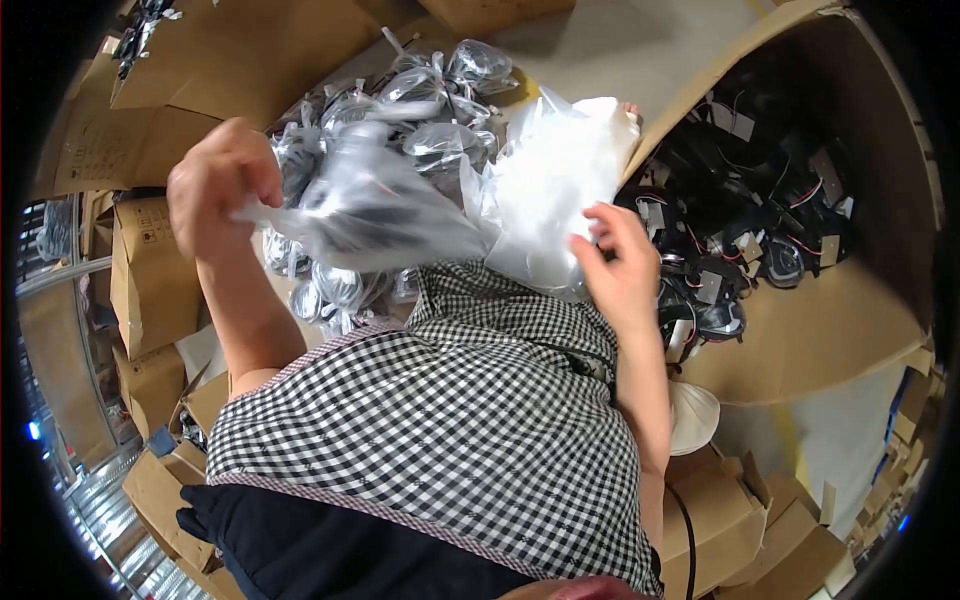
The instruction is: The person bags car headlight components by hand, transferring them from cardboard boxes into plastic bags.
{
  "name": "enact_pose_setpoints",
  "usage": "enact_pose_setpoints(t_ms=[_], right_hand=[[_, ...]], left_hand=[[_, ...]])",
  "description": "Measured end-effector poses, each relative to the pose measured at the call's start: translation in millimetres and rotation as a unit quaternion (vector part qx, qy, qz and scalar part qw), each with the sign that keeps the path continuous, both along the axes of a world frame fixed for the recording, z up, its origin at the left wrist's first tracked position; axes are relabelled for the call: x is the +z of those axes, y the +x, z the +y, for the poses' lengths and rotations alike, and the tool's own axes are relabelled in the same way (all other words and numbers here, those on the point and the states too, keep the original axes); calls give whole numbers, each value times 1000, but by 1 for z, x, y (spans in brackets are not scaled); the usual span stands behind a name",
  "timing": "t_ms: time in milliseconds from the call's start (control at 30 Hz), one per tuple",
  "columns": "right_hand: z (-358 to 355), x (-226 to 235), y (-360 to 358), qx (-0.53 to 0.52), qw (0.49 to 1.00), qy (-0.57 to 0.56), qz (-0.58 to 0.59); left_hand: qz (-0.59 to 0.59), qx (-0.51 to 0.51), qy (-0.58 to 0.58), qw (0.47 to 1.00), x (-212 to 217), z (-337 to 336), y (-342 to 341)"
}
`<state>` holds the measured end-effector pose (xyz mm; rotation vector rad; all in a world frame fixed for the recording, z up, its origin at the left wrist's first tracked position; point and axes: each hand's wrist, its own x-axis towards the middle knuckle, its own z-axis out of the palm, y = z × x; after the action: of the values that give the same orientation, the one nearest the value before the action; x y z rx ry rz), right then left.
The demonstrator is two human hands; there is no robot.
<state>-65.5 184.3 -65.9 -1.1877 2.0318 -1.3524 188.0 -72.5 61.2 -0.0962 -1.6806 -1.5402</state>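
Note:
Up on the left, my left hand [222,180] is closed on the gathered neck of a clear plastic bag [385,205]. Something dark is inside that bag, too blurred by motion to name. A stack of white, see-through plastic bags [565,165] lies over my lap in the middle. My right hand [622,262] is at the right edge of this stack, thumb and bent fingers apart, with nothing visible between them. Whether its fingertips touch the bags I cannot tell.
Several bagged dark items [415,90] are heaped beyond my left hand. At the right stands a large cardboard box [830,340] with loose black parts [765,180] bearing wires and tags. More cardboard boxes [155,270] line the left side. A white round object [692,418] sits by my right forearm.

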Motion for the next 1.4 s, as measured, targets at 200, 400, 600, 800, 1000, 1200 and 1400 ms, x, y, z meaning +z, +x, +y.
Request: enact_pose_setpoints(t_ms=[200, 400, 600, 800, 1000, 1200, 1400], right_hand=[[-11, -66, -11, 14, 966, 45, 253], [4, -50, -5, -67, 972, -64, 217], [20, -66, 5, -226, 898, -261, -273], [44, -26, 25, -276, 882, -310, -225], [67, 3, 21, -146, 904, -401, 6], [100, 24, 17, -209, 848, -481, -68], [143, 19, 2, -282, 693, -583, -316]], left_hand=[[-671, 319, -341, 576, -69, -3, -18], [-451, 65, -143, 878, -90, 58, -107], [-542, -102, 0, 834, -94, 87, -172], [-547, -95, -145, 819, -98, 119, -172], [-426, -55, -6, 903, -92, 149, -184], [-236, -241, 438, 834, -74, 165, -198], [-191, -390, 468, 770, -83, 171, -200]])
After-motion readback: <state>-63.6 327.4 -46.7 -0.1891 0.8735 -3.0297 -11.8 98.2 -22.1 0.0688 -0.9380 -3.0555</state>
